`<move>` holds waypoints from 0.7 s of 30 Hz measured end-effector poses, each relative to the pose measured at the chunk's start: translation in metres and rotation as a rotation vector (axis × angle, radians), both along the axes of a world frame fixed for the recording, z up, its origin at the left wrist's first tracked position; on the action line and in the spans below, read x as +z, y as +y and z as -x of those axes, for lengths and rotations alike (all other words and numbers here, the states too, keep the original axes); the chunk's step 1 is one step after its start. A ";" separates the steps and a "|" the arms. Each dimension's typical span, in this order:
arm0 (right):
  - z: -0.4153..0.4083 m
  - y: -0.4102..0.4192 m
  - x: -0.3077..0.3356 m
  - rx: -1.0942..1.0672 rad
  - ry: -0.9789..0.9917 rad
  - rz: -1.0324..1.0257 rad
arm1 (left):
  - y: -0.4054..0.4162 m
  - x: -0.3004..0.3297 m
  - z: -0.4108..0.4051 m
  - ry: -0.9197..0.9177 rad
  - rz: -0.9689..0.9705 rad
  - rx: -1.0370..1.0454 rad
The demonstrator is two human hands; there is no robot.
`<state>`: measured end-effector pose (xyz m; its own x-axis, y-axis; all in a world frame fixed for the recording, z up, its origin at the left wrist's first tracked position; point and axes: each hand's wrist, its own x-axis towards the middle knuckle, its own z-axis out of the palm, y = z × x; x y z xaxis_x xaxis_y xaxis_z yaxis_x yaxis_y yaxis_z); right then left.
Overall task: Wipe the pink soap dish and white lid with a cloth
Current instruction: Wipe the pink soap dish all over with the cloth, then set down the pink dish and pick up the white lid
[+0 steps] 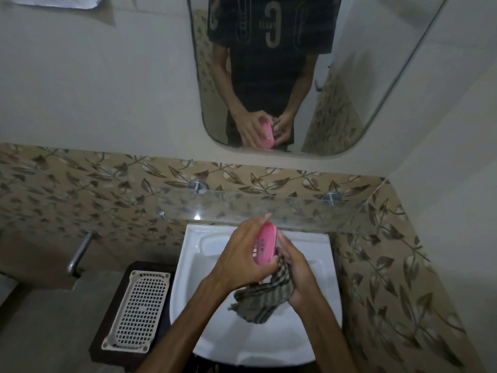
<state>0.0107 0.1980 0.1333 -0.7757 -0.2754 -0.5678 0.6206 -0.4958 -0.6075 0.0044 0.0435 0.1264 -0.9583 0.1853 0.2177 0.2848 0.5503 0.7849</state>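
Your right hand (295, 273) bunches the striped cloth (261, 297) against the dish's edge | your left hand (242, 254) clamps the pink soap dish (265, 243) tilted over the basin (204, 254), exposing it for wiping | white lid (137, 308) waits left of the basin, untouched.

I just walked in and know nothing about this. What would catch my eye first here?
Probably the bright pink soap dish, held on edge in the left hand above the white sink. Right beside it, the right hand presses a striped cloth against the dish. Above, the wall mirror shows the same hands and dish, and a white slotted tray lies left of the sink.
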 end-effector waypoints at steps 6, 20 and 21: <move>-0.014 0.002 -0.044 -0.015 0.008 -0.382 | -0.023 -0.028 -0.006 -0.074 0.053 -0.196; -0.003 -0.071 -0.166 -0.230 -0.387 -0.430 | -0.115 -0.141 0.053 -0.509 0.501 0.204; 0.002 -0.080 -0.170 -0.246 -0.380 -0.416 | -0.113 -0.148 0.061 -0.515 0.510 0.188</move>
<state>0.0092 0.1183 -0.0364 -0.5103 0.1905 -0.8387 0.7294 -0.4208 -0.5394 -0.0569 -0.0700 -0.0215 -0.9410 -0.0338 -0.3366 -0.1847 0.8849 0.4275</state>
